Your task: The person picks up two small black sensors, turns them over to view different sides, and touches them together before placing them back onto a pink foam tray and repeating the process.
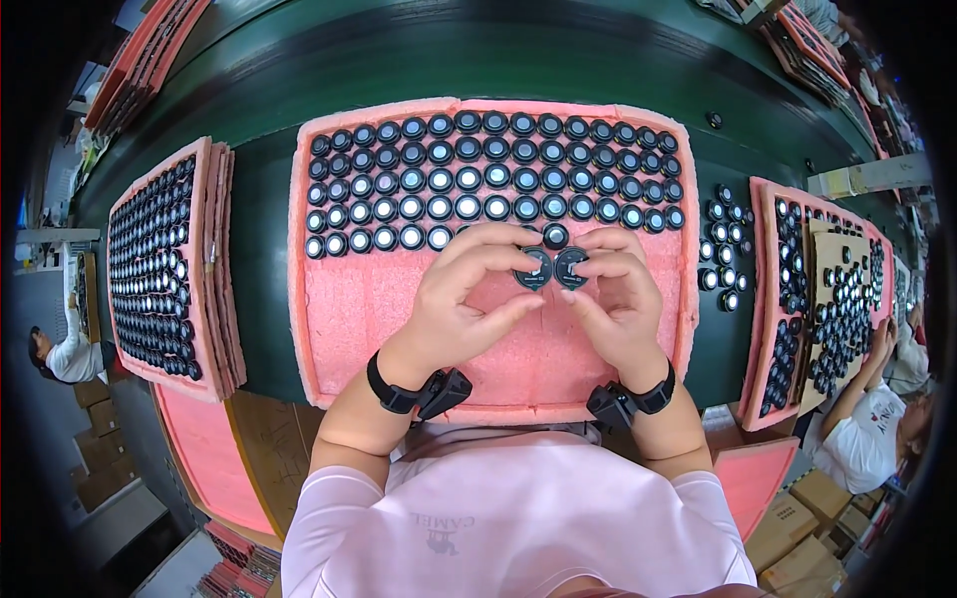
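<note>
In front of my chest, my left hand (454, 299) pinches a small black disc-shaped part (535, 271) between thumb and fingers. My right hand (623, 299) grips a matching black disc-shaped part (571, 269) right beside it. Both discs face up with pale printing on them, their edges close together. Beneath the hands lies a pink foam tray (379, 329). Its far half carries rows of round black parts (440, 180) with grey or bluish centres. Just beyond the two discs sits one such round part (555, 235). The near half of the tray shows bare pink foam.
On the left, stacked pink trays (214, 269) hold more black parts. A loose cluster of them (725, 239) lies on the green table (269, 329) to the right. Farther right stands another tray (763, 299) with cardboard on it, beside a co-worker (867, 439).
</note>
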Demonstrator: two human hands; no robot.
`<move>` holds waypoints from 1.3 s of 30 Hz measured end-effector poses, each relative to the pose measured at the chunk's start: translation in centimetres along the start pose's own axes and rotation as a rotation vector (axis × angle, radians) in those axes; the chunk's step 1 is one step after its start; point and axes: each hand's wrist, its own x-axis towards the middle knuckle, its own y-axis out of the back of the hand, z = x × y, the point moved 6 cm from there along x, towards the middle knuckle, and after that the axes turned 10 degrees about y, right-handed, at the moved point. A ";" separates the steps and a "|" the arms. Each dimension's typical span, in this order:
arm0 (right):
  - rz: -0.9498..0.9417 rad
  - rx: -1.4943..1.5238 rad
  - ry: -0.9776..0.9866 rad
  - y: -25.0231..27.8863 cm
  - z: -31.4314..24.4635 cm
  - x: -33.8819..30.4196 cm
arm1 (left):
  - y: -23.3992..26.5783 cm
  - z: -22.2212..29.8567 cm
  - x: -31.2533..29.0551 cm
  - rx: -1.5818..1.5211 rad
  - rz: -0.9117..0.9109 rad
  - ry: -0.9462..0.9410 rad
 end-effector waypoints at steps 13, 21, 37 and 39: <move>0.133 0.407 -0.192 -0.5 0.9 0.1 | -1.1 -1.4 -0.5 -0.077 -0.007 0.203; 0.097 0.340 -0.237 -0.7 1.4 -0.4 | -1.8 -3.3 -1.0 -0.502 -0.042 0.414; 0.131 0.183 -0.037 0.5 0.2 0.1 | -1.8 -2.2 -1.0 -0.216 0.096 0.305; 0.135 0.164 -0.019 0.6 0.4 -0.3 | -2.1 -2.4 -0.9 -0.151 0.073 0.250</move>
